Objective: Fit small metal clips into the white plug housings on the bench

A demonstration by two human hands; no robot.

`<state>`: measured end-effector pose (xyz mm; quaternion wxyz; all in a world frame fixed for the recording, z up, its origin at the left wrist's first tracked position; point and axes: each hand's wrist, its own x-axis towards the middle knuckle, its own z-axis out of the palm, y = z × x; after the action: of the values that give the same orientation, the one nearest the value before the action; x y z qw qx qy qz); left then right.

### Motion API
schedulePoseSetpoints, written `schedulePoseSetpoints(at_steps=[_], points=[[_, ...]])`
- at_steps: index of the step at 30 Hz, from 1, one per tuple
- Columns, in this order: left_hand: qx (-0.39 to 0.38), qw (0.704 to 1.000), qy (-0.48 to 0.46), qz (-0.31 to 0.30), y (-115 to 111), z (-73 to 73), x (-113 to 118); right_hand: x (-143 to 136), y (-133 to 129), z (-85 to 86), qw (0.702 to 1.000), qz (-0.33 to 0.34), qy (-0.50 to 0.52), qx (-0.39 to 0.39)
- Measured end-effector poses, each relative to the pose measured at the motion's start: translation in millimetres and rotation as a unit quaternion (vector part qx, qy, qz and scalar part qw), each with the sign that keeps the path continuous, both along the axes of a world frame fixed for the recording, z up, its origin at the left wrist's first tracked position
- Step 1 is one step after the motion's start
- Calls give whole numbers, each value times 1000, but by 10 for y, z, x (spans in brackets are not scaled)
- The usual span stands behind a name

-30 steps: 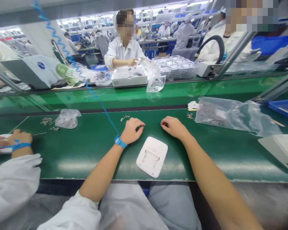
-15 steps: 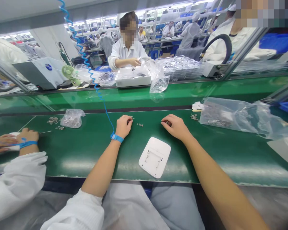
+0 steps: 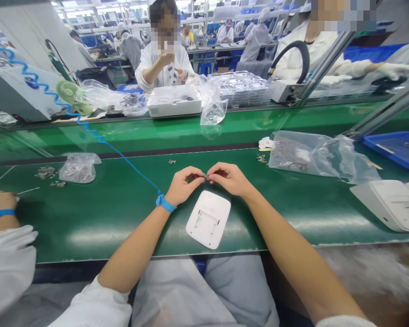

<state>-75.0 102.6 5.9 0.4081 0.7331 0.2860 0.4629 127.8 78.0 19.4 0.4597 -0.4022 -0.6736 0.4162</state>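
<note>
Ceiling lights shine above rows of workbenches behind.

You get no readable text or numbers. Blue logo on grey box, upper left, too blurred to read.

The worktop was smooth and green, with a glossy sheen and pale blurred reflections. The white casing on it looked like smooth plastic with a soft satin finish. Directions ran from that casing: the small held pieces at 12 o'clock looked like silvery metal, as did the loose pile at 11. Between 9 and 10, the smaller bag was clear, crinkled plastic; the larger bag at 2 was wrinkled, filmy and shiny. The sleeve at 8 was matt white cloth, and the trousers at 5 were matt grey cloth
</note>
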Motion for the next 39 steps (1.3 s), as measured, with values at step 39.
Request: schedulePoseSetpoints(at_steps=[39], points=[[242, 961, 48, 125, -74, 27, -9, -103, -100, 80, 969, -110, -137, 175]])
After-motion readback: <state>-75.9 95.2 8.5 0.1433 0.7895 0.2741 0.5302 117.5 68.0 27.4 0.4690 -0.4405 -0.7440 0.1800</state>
